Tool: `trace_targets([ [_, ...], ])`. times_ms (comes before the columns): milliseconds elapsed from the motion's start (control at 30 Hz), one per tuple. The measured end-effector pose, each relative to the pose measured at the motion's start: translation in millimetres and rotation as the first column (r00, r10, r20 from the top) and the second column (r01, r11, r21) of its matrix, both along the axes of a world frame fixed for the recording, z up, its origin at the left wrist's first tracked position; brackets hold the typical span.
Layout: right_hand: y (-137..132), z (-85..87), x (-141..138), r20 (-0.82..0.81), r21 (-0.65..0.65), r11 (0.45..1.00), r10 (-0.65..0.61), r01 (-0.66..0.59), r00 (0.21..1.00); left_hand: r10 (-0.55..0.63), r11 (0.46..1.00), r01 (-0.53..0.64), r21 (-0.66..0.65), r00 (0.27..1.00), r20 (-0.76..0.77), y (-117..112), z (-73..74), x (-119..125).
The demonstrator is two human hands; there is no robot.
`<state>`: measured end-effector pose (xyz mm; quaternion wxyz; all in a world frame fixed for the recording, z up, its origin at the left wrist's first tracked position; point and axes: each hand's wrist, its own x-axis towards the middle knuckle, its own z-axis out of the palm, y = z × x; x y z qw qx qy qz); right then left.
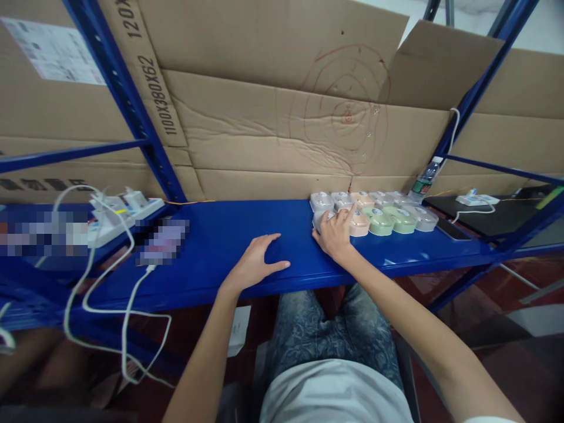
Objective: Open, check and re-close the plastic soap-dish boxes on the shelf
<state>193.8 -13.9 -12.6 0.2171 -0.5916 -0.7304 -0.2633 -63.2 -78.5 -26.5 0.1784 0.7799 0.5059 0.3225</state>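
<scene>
My left hand (255, 261) is above the blue shelf (202, 235), thumb and fingers apart, holding nothing. Farther right, my right hand (336, 235) grips a small whitish lidded box (319, 220) at the left end of the front row, its fingers covering much of the box. To the right of that hand in the front row are a peach box (359, 224), green boxes (380, 221) and a greyish-white box (423, 218). Behind them runs a second row of similar boxes, with a white one (322, 201) at its left end and a peach one (362, 200) among them.
A plastic bottle (423, 181) leans behind the boxes, and a dark phone (453, 230) lies to their right. At left are a blurred-out device (164, 241) with a white cable and a power strip (123, 220). Cardboard (247, 135) and blue uprights (118, 88) stand behind.
</scene>
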Motion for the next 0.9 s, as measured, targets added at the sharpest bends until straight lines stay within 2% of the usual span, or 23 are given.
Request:
trace_targets([
  [133, 10.9, -4.6, 1.9, -0.007, 0.069, 0.998, 0.012, -0.012, 1.000, 0.001, 1.000, -0.001, -0.004, 1.000, -0.007, -0.5, 0.5, 0.2],
  [267, 14.9, -2.5, -0.7, 0.028, -0.079, 0.988, -0.128, 0.129, 0.991, 0.008, 1.000, -0.008, -0.003, 1.000, -0.019, 0.8, -1.3, 0.0],
  [333, 14.7, -0.6, -1.9, 0.024, -0.129, 0.980, -0.153, 0.154, 0.988, 0.010, 1.000, -0.010, 0.006, 1.000, -0.024, 1.7, -2.7, -0.4],
  [667, 16.7, -1.1, 3.9, -0.060, -0.160, 0.981, -0.118, 0.107, 0.991, 0.023, 0.999, -0.022, 0.025, 0.999, -0.040, 2.3, -4.2, -1.3],
  [900, 13.4, 2.3, 4.2, -0.034, -0.188, 0.974, -0.131, 0.122, 0.991, 0.029, 0.999, -0.027, 0.044, 0.998, -0.056, 3.4, -5.4, -0.9],
])
